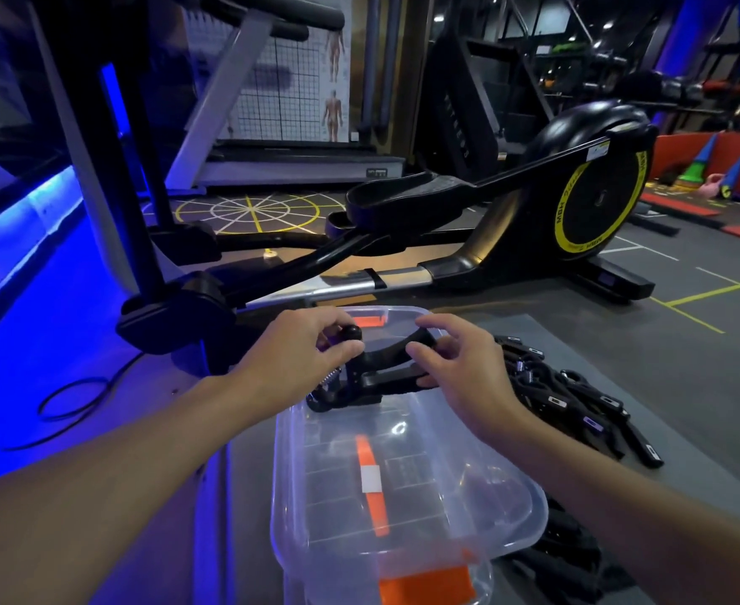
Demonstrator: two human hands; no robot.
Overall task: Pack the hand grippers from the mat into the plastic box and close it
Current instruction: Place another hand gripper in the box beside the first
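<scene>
Blue light washed the gym behind you, where an elliptical trainer (577, 198) stood just beyond the grey mat (708, 451) and a treadmill (281, 163) sat further back. A black cable (71, 399) looped on the floor to your left.

Straight ahead on the mat lay the clear plastic box (529, 513), long side running away from you. It had an orange clip (429, 582) at the near end and another (368, 320) at the far end. An orange strip (370, 482) with a white patch ran along its middle. From these reflections you could not tell whether that near clear panel was the lid resting on top or part of the box, nor whether anything lay inside.

You held one black hand gripper (377, 377) over the far half of the box with both hands. Your left hand (298, 355) pinched its round knob (353, 331), fingers curled tight around it, with the coil spring (331, 379) just below. Your right hand (464, 369) had its fingers (447, 325) curved round the ends of the two handles, gripping them lightly.

To the right of the box, the remaining hand grippers sat on the mat in a loose black pile (577, 399), just beside your right wrist.
</scene>
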